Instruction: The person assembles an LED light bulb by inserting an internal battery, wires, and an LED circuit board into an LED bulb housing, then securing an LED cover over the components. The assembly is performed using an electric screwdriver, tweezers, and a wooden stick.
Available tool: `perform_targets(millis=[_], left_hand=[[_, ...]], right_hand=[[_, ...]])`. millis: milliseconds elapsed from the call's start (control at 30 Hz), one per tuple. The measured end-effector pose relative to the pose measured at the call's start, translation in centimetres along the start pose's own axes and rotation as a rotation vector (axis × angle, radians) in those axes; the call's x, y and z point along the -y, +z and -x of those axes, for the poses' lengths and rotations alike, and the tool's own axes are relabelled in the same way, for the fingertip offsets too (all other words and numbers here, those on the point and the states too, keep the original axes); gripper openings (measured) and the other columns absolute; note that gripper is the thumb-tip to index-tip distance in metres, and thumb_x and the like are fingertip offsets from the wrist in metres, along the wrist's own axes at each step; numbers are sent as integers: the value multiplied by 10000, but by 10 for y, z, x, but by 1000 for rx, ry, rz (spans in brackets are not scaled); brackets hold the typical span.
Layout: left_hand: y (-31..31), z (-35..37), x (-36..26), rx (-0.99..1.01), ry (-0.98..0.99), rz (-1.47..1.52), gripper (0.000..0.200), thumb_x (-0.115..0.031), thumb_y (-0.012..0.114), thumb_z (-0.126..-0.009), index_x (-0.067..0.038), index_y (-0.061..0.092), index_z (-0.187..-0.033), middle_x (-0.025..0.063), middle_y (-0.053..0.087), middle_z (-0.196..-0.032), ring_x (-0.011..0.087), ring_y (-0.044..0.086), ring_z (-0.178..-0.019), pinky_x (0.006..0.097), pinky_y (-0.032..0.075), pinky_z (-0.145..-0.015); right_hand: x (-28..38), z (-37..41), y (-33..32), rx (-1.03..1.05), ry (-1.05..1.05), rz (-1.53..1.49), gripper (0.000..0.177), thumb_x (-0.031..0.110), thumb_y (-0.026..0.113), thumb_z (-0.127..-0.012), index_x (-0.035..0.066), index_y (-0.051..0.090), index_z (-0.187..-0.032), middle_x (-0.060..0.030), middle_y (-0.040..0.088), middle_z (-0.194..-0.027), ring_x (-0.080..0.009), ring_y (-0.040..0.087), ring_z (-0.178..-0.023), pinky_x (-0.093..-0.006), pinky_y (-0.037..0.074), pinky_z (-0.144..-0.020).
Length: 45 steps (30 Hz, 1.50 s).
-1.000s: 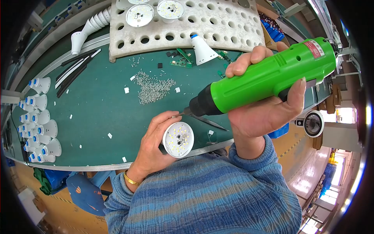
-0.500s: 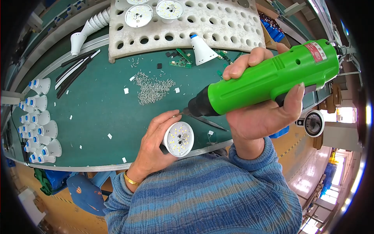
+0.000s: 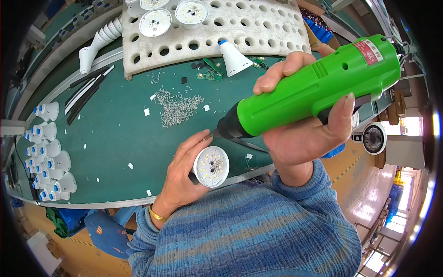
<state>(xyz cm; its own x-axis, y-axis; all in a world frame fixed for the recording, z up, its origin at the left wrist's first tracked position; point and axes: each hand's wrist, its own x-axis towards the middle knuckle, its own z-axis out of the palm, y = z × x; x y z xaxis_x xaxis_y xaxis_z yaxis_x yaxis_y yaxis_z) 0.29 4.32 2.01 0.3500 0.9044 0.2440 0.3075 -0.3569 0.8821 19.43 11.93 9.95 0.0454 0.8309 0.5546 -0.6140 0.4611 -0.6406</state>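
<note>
My left hand (image 3: 183,168) is closed around a white LED bulb housing (image 3: 194,173), whose round LED board (image 3: 211,166) faces up. At the fingertips of that hand is the bit (image 3: 211,135) of a green electric screwdriver (image 3: 295,101); a tiny screw seems to be at its tip, too small to be sure. Wrapped around the screwdriver's body is my right hand (image 3: 300,141), thumb near the black trigger lever. Past the left hand lies a heap of small screws (image 3: 177,107) on the green mat.
A white perforated foam block (image 3: 210,34) at the back carries bulbs with LED boards. One white housing (image 3: 235,58) lies before it, near green circuit boards (image 3: 209,76). Several housings (image 3: 59,161) line the left edge. Black and white strips (image 3: 87,94) lie at the back left.
The camera view has shifted slightly, so the bench items sit a little differently. The screwdriver has moved slightly left in view; both hands keep their holds.
</note>
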Motion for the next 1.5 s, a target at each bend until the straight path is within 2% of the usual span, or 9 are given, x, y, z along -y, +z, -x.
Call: perform_targets(millis=[500, 600, 800, 933, 1000, 1100, 1200, 1400, 1500], left_hand=[[3, 5, 2, -11, -9, 16, 744, -77, 824, -551, -11, 527, -1230, 156, 483, -1319, 308, 501, -1192, 379, 438, -971], [4, 5, 1, -14, -2, 14, 752, -78, 827, -548, -12, 526, -1233, 162, 479, -1323, 311, 495, -1201, 378, 435, -976], [4, 6, 3, -25, 31, -1, 752, -85, 826, -545, 1, 525, -1229, 192, 473, -1314, 318, 489, -1203, 376, 413, -985], [5, 9, 6, -38, 31, 12, 752, -80, 820, -553, 6, 515, -1234, 201, 446, -1334, 316, 476, -1214, 376, 399, -995], [4, 11, 6, -40, 27, 10, 758, -73, 817, -554, 10, 507, -1241, 204, 430, -1347, 306, 468, -1222, 370, 397, -998], [5, 13, 8, -39, -1, 39, 775, -89, 816, -554, 23, 495, -1251, 199, 419, -1357, 288, 459, -1231, 358, 393, -997], [6, 17, 13, -54, -74, 163, 788, -111, 810, -558, 40, 483, -1259, 188, 397, -1377, 265, 454, -1232, 345, 390, -997], [8, 16, 20, -34, -103, 304, 793, -116, 811, -561, 43, 478, -1262, 167, 393, -1382, 237, 458, -1226, 330, 382, -1003], [11, 12, 13, 34, -179, 394, 764, -41, 743, -514, 7, 518, -1242, 165, 432, -1354, 278, 420, -1267, 374, 335, -1044]], right_hand=[[0, 2, 2, 11, 5, 47, 599, 475, 416, -909, 68, 350, -1343, -176, 510, -976, -307, 578, -779, -429, 492, -674], [1, 0, 0, 54, 1, 134, 596, 476, 416, -909, 71, 354, -1343, -172, 519, -970, -305, 578, -778, -423, 492, -671], [-1, -2, 13, 2, -32, -15, 582, 474, 408, -912, 67, 385, -1327, -172, 538, -967, -307, 580, -758, -424, 490, -651], [-5, -4, -6, 114, -130, 61, 556, 466, 382, -919, 59, 422, -1296, -181, 548, -962, -324, 585, -761, -436, 491, -644], [-2, -3, -2, 95, -147, 42, 558, 465, 378, -918, 54, 425, -1292, -184, 549, -961, -330, 587, -767, -442, 491, -646], [9, -6, 15, 0, -97, -62, 568, 468, 377, -912, 42, 426, -1285, -187, 549, -967, -335, 586, -778, -451, 486, -664], [18, -5, 14, 6, -83, -111, 586, 478, 371, -907, 25, 427, -1275, -191, 543, -988, -326, 571, -803, -451, 469, -705], [36, -2, 1, 146, -9, -29, 647, 509, 346, -898, 9, 390, -1306, -201, 491, -1068, -301, 526, -874, -443, 435, -737], [34, -1, 3, 189, -6, -18, 670, 520, 352, -896, 12, 364, -1331, -195, 482, -1073, -296, 524, -870, -444, 435, -729]])
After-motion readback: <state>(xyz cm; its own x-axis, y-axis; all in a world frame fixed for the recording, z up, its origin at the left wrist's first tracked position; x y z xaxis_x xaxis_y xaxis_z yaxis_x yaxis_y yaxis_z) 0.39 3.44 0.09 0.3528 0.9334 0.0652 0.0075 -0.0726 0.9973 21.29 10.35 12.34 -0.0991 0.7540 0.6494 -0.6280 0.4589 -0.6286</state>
